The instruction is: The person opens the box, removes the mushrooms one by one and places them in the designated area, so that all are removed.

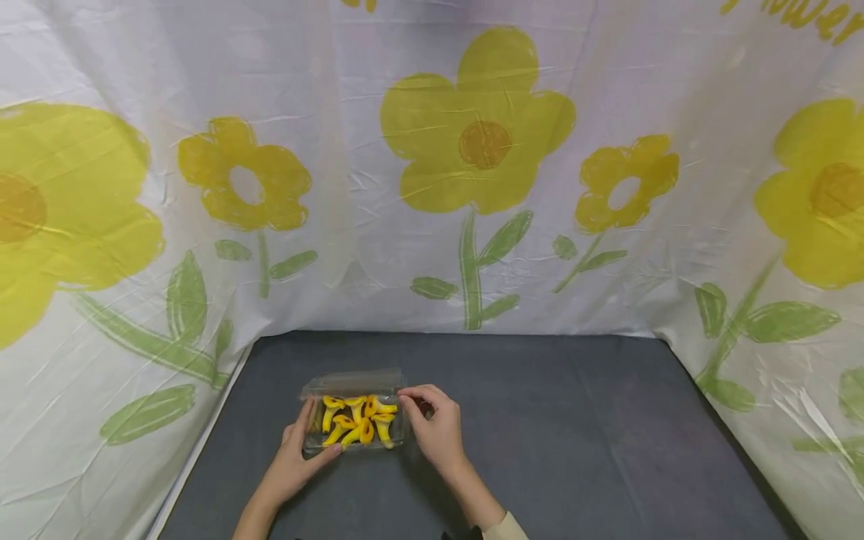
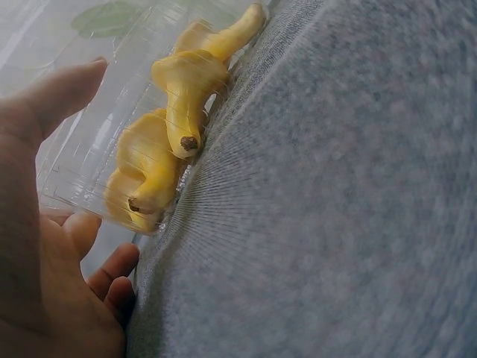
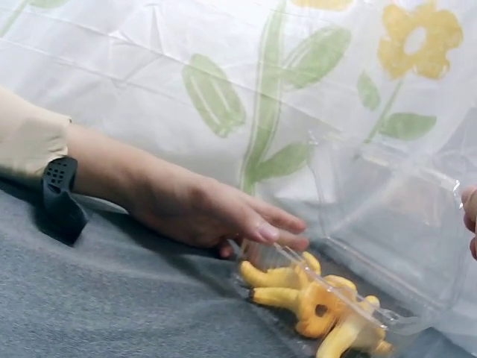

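A clear plastic clamshell box (image 1: 314,442) lies on the grey cloth, its hinged lid (image 1: 352,383) raised at the back. Inside lie several yellow, trumpet-shaped mushrooms (image 1: 384,431); dark stem ends show on some mushrooms (image 2: 181,112) in the left wrist view. My left hand (image 1: 292,456) holds the box at its left end, thumb by the front edge and fingers along the side. At the back right corner, my right hand (image 1: 437,429) pinches the lid's edge between thumb and index finger. Only fingertips of that hand show at the right wrist view's edge.
Dark grey cloth (image 1: 574,442) covers the table around the box. A white curtain (image 1: 364,255) printed with yellow flowers hangs behind the table and along both sides. A black strap (image 3: 61,198) circles the left wrist below a beige sleeve (image 3: 30,138).
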Motion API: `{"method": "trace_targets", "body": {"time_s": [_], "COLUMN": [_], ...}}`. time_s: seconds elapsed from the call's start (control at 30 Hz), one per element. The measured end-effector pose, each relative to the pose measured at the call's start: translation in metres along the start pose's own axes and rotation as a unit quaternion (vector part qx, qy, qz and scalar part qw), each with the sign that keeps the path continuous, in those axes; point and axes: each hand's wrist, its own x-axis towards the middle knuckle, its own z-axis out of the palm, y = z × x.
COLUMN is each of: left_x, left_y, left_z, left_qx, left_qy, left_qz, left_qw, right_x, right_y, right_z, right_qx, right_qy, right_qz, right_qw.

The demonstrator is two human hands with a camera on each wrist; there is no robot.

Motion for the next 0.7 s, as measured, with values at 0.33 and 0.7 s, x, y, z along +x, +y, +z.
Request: {"method": "trace_targets", "body": {"time_s": [0.33,0.7], "left_x": [0.004,0.001], "left_y": [-0.001,-0.003], "left_z": [0.0,0.001], "left_qx": [0.016,0.013], "left_qy": [0.015,0.013], "left_qz": [0.033,0.038], "left_qw": [0.9992,0.9991], "right_x": [0.019,0.014], "right_y": [0.004,-0.002], "right_z": [0.005,0.01], "right_qx": [-0.044,-0.052], "right_qy": [0.053,0.052], "right_qz": [-0.07,-0.054], "right_qw": [0.9952,0.9959]}}
